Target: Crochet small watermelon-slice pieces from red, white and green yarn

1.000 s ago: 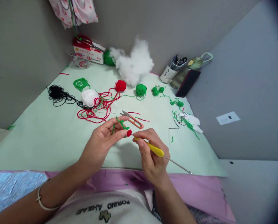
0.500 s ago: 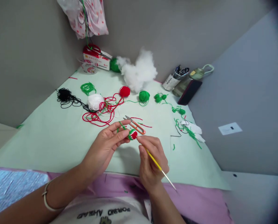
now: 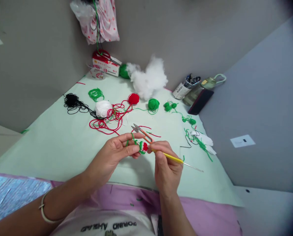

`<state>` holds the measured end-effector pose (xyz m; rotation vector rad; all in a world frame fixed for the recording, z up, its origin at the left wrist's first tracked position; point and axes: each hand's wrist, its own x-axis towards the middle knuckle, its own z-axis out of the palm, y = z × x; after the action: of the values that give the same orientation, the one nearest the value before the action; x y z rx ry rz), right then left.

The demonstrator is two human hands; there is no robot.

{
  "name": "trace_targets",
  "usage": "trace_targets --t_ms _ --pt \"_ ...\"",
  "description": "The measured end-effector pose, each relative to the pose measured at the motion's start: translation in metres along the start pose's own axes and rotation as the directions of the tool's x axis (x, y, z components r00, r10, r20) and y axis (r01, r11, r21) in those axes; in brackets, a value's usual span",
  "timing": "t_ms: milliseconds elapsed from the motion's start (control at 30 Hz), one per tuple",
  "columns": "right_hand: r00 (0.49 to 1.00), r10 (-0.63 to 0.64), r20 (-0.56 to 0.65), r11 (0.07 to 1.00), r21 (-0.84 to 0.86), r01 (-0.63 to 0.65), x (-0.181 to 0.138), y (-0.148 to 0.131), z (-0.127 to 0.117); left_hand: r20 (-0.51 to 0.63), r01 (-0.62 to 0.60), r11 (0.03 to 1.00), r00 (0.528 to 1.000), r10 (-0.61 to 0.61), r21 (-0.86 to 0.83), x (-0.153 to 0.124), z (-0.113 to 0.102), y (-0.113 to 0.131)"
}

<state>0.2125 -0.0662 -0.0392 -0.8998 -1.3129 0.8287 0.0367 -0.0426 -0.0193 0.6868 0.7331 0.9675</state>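
My left hand [image 3: 117,154] pinches a small crocheted piece [image 3: 143,147] in red, white and green, with green yarn [image 3: 133,138] looped over its forefinger. My right hand [image 3: 167,165] grips a crochet hook with a yellow handle [image 3: 172,158]; the hook's front end meets the small piece and its metal tail sticks out to the right. Both hands hover just above the pale green table [image 3: 50,147], close to my body. Orange thread snips [image 3: 142,131] lie on the table right behind the piece.
Behind lie tangled red yarn [image 3: 109,119], a white ball [image 3: 103,108], black yarn [image 3: 72,101], a red ball [image 3: 133,98], a green ball [image 3: 153,104] and white stuffing [image 3: 150,78]. A box [image 3: 105,65], a pen cup [image 3: 185,87], a bottle [image 3: 200,87] and a dark phone [image 3: 200,101] line the back.
The camera tipped down a little, so the table sits lower in view. My right hand swung the hook so its tail points right instead of down, and the piece turned to show its white and green rim.
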Motion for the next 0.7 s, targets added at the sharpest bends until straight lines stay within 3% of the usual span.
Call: trace_targets --t_ms 133,400,700 --pt "1.0 0.011 0.013 1.0 0.017 -0.011 -0.0001 0.0012 -0.0006 0.05 0.026 1.0 0.998 -0.025 -0.017 -0.0009 0.0013 0.0009" --pt "1.0 -0.009 0.002 1.0 -0.003 0.009 0.0 -0.0003 -0.0007 0.046 -0.013 0.999 0.999 0.012 0.042 -0.0001 -0.0006 -0.001" --pt "0.997 0.077 0.017 0.983 0.166 -0.079 0.0 0.0042 0.005 0.115 0.078 0.996 0.991 -0.072 -0.05 0.0013 -0.0006 0.0032"
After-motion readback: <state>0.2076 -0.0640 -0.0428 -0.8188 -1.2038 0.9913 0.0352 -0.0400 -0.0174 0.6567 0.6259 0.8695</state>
